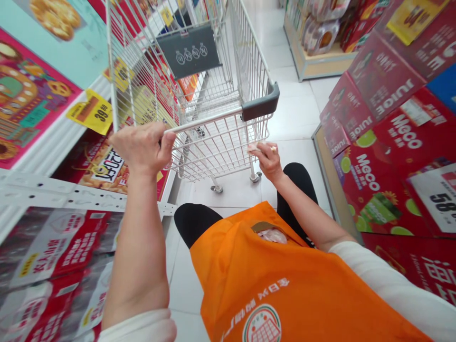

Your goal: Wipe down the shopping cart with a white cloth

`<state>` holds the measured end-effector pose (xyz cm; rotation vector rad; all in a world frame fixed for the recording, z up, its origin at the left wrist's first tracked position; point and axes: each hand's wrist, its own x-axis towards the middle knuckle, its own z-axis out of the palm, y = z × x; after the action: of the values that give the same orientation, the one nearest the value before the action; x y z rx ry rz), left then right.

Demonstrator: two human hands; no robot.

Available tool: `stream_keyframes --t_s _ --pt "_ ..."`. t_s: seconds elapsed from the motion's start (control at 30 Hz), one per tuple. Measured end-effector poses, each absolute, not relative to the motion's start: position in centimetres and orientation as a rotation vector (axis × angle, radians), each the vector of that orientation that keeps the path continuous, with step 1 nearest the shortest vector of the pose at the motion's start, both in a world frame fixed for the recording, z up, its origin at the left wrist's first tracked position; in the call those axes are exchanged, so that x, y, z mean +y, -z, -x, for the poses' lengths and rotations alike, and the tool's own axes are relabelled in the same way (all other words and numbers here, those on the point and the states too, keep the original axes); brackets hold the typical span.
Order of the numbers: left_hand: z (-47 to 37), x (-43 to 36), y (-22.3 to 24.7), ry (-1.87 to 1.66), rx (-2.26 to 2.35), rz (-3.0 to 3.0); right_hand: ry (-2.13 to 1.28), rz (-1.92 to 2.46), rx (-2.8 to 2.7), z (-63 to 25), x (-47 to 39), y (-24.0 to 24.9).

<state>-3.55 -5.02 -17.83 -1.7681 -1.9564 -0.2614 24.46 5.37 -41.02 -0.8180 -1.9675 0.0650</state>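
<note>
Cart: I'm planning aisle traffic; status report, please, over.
Left hand gripping handle. Right hand off handle, grasp unclear. Cart standing on floor. Shelf close on left.

The shopping cart (213,118) is filling the way straight ahead, its wire sides standing against any sideways reach, while its top is lying open. On the left, a white perforated shelf bar (71,193) and a yellow price tag (93,113) are crowding the left forearm and left hand (142,145). Tiled floor (297,114) is stretching between the cart and the red drink boxes (384,164), leaving the right hand (266,159) room outward. Farther ahead, a wooden display base (327,61) is bounding that floor.
</note>
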Motion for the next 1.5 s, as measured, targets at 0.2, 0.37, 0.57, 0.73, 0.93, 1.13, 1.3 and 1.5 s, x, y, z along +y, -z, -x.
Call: stream_keyframes --t_s 0.2,0.37,0.57,0.73,0.93,1.13,1.3,1.5 --pt "3.7 -5.0 18.1 0.269 -1.941 1.764 -0.139 0.843 -1.935 -25.7 5.3 41.1" --pt "3.7 -5.0 18.1 0.267 -1.924 1.750 -0.107 0.841 -1.877 -26.0 6.4 40.9" --pt "3.6 -4.9 17.9 0.280 -1.917 1.744 -0.164 0.833 -1.886 -26.9 6.1 41.6" --pt "4.1 -4.8 18.2 0.300 -1.860 1.745 -0.184 0.890 -1.714 -26.9 7.6 40.5" --pt "4.6 -4.9 18.4 0.299 -1.830 1.752 -0.209 0.865 -1.931 -27.9 8.4 40.9" --pt "4.7 -4.9 18.4 0.264 -1.849 1.756 -0.253 0.932 -1.820 -27.7 9.9 38.7" --pt "4.8 -4.8 18.4 0.266 -1.880 1.726 -0.364 0.901 -2.036 -28.0 10.9 39.6" --pt "4.3 -4.9 18.2 0.275 -1.931 1.724 -0.384 1.005 -1.934 -29.1 9.3 40.3"
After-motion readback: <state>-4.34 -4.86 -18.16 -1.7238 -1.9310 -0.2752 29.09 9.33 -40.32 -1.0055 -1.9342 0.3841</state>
